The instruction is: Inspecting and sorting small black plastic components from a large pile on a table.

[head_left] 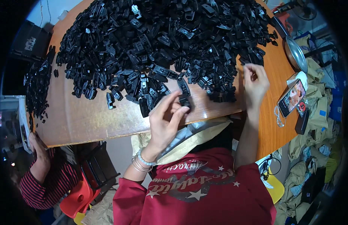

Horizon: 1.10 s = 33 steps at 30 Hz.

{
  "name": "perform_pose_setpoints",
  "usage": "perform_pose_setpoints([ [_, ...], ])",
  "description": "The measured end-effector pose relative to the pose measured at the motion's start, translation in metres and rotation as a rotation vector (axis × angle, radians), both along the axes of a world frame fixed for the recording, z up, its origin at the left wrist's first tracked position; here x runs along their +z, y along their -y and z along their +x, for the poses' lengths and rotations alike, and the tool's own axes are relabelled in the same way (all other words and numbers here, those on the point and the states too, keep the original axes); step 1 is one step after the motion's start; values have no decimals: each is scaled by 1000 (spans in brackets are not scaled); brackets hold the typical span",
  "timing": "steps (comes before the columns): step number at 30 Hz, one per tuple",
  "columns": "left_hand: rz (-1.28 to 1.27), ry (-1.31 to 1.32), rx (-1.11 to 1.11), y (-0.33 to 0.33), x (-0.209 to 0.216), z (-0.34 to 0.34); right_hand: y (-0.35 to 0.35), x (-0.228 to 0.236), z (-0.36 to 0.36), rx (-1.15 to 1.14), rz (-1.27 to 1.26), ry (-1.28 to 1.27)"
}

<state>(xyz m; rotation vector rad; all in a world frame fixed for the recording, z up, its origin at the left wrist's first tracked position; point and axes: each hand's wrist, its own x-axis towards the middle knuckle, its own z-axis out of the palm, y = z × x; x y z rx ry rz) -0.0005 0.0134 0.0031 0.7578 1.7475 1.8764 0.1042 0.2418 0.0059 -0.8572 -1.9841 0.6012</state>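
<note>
Black parts (144, 45) heaped on a table (87, 123).
One black piece (185, 102) is pinched by the left hand (165, 119); whether anything is held in the curled right hand (255, 84) cannot be told.

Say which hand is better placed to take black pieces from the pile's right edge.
Probably the right hand: it is beside those black pieces, while the left hand is farther off, near the edge of the table.

Lit brightly over the bench (87, 122), with a pale sheen toward its near edge and glints on the black parts (159, 41). Sinks to black at the rim, bending straight lines. Glows at the phone screen (294, 95).
</note>
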Motion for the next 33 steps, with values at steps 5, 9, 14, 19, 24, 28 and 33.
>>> perform_pose_setpoints([
  [5,134,569,-255,5,7,-1,86,21,4,587,-366,-238],
  [9,119,566,-299,8,5,2,102,19,2,687,-388,-201],
  [14,98,575,-304,9,7,3,100,21,2,719,-283,-111],
  [19,62,523,-292,10,4,3,96,17,2,758,-28,-23],
  [24,62,560,-293,9,6,4,100,17,4,677,140,-8],
  [28,47,537,-297,9,5,3,97,14,4,706,180,9],
  [33,-3,450,-272,9,9,6,94,21,7,753,178,99],
])
